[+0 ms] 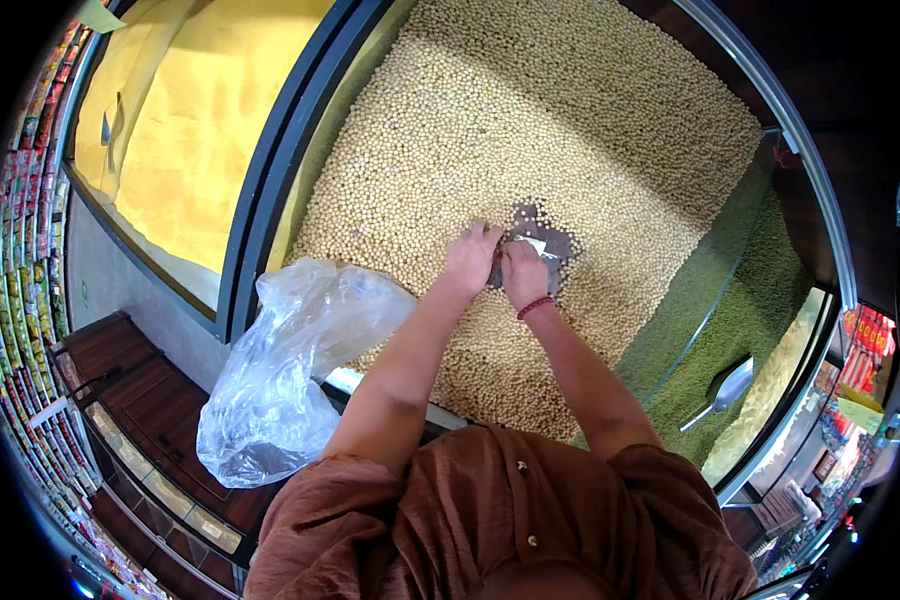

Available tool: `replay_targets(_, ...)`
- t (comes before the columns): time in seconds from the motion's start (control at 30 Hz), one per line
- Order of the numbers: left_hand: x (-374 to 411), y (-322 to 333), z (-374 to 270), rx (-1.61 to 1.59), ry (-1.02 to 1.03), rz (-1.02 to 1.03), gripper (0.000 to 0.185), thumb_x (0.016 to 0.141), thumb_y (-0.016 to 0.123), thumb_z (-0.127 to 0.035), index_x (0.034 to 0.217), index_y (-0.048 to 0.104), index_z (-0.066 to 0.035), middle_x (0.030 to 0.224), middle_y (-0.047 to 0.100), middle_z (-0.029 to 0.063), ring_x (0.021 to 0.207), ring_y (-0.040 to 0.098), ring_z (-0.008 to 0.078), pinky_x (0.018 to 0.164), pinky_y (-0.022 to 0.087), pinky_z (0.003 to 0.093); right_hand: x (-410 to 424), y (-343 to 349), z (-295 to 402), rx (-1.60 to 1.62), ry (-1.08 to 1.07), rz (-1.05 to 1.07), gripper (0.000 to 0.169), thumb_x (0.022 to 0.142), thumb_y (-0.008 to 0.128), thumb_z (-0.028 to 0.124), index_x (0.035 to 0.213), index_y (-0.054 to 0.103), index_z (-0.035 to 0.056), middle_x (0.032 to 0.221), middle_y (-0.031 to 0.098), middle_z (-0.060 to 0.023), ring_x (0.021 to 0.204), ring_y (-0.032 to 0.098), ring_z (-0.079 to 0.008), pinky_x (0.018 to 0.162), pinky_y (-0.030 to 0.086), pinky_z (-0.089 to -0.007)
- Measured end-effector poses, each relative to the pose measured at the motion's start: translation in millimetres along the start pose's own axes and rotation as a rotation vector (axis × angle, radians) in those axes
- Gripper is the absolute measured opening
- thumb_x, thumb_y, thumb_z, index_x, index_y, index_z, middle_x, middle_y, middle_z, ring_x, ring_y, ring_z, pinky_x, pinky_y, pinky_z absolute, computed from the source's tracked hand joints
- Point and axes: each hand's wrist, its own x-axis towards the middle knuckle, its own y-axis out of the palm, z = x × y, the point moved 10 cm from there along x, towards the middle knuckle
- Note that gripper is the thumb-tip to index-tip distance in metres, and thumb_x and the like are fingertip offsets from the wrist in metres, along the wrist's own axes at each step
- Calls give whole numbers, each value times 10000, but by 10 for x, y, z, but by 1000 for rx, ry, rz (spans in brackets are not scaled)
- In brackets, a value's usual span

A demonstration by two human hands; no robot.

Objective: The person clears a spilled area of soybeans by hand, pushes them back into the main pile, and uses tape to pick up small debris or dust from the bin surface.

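Observation:
Both my hands reach into a bin of pale round beans (pixel 450 135), which look like soybeans. My left hand (pixel 472 256) is at the left edge of a dark purple-brown patch (pixel 557 246), its fingers bent. Beside it, close to touching, is my right hand (pixel 525 271), with a red braided bracelet on the wrist. A small white piece (pixel 534 243), perhaps paper or a tag, shows just beyond the right fingers. Beans ring the dark patch, and a few lie on it; whether it is cloth, a bag or bare bin floor is unclear. My fingertips are partly hidden.
A clear plastic bag (pixel 300 375) drapes over the bin's near-left corner. Left, past a dark divider (pixel 285 142), lies a bin of yellow grain or meal (pixel 202 112). Right, a metal scoop (pixel 731 386) rests on green beans or grain (pixel 757 277). Packaged goods (pixel 26 285) fill shelves at far left.

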Motion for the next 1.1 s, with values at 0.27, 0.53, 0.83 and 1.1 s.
replay_targets(0.27, 22, -49, -39, -27, 67, -64, 238, 718, 592, -127, 951, 543, -118, 911, 511, 109, 758, 582, 305, 611, 492, 398, -1, -10, -23, 16, 19, -31, 49, 782, 525, 72, 816, 537, 40, 785, 540, -136, 742, 546, -319, 623, 462, -401)
replay_targets(0.53, 124, -171, -43, 30, 100, -125, 137, 740, 601, -181, 864, 578, -130, 857, 515, 99, 722, 589, 293, 577, 492, 402, -3, -70, 37, 58, -4, -59, 39, 786, 523, 76, 805, 528, 42, 777, 528, -142, 745, 536, -324, 635, 453, -407)
replay_targets(0.83, 428, -337, -34, -52, 105, -218, 65, 775, 565, -169, 813, 588, -122, 807, 542, 79, 619, 593, 286, 544, 489, 385, -23, -61, 52, 56, -23, -83, 67, 782, 532, 69, 842, 556, 52, 793, 534, -126, 757, 542, -314, 647, 455, -390)
replay_targets(1.1, 313, -199, -297, -3, 371, 7, 56, 768, 543, -129, 790, 593, -115, 834, 551, 70, 692, 594, 272, 575, 489, 380, -14, -92, 75, 71, -6, -68, 74, 779, 537, 71, 847, 561, 53, 819, 539, -124, 779, 540, -313, 657, 454, -399)
